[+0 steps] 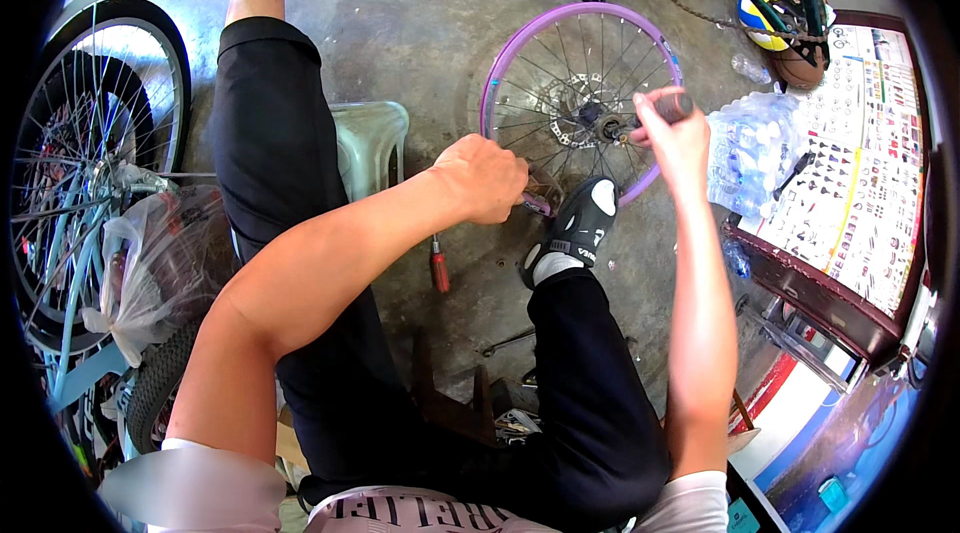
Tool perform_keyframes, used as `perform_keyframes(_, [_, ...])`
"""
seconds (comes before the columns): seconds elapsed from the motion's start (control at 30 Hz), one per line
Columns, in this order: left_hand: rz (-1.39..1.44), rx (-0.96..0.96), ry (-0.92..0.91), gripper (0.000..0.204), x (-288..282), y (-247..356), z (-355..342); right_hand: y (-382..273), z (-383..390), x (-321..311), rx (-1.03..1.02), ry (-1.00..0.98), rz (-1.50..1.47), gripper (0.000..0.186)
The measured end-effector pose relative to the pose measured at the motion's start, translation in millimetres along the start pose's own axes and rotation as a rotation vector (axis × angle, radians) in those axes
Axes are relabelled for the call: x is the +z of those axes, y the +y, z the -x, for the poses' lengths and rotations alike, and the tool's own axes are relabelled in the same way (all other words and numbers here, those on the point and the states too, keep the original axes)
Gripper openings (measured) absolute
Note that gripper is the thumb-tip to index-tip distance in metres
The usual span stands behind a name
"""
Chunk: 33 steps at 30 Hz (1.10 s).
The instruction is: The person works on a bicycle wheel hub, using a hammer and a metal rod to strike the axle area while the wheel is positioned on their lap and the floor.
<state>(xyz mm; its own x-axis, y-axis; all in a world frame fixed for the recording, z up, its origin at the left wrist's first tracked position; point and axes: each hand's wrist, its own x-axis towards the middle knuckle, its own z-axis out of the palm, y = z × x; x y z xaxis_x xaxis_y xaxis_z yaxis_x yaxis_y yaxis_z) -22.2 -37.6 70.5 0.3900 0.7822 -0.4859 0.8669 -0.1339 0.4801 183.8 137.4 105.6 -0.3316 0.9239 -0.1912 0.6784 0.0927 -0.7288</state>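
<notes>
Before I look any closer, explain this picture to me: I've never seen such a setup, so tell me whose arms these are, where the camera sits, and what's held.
There is no machine here, only a person with two bare hands. The single wide, curved picture comes from a camera worn on their head, looking down, so picture left is their left.

Their left hand is closed at the near edge of a purple-rimmed wheel, seemingly gripping it. Their right hand holds a dark-handled tool pointing toward the wheel's middle.

Below is a grey floor, where a red-handled screwdriver lies. Clear bottles sit to the right.
</notes>
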Motion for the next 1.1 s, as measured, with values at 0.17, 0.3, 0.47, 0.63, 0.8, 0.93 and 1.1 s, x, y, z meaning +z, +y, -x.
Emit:
perform_keyframes(0.17, [0.007, 0.002, 0.019, 0.040, -1, 1, 1, -4, -63, -12, 0.169, -0.212, -0.058, 0.034])
perform_keyframes(0.3, [0.008, 0.008, 0.015, 0.039, -1, 0, -2, 1, -95, -9, 0.211, -0.308, 0.027, 0.037])
perform_keyframes(0.47, [0.017, -0.014, 0.021, 0.039, 0, -4, -1, -7, -109, 4, 0.205, -0.389, 0.094, 0.029])
perform_keyframes(0.63, [0.018, -0.006, 0.048, 0.039, 1, -4, -1, -3, -120, 14, 0.042, -0.412, 0.062, 0.019])
perform_keyframes(0.8, [0.015, -0.012, 0.048, 0.039, 2, -5, 0, 1, -125, 28, 0.102, -0.390, -0.130, 0.014])
perform_keyframes(0.93, [0.039, -0.007, 0.055, 0.038, 3, -4, 0, 10, -129, 32, 0.228, -0.366, -0.373, 0.012])
perform_keyframes(1.1, [0.040, -0.014, 0.037, 0.038, 1, -4, 0, 14, -137, 51, 0.310, -0.258, -0.359, 0.014])
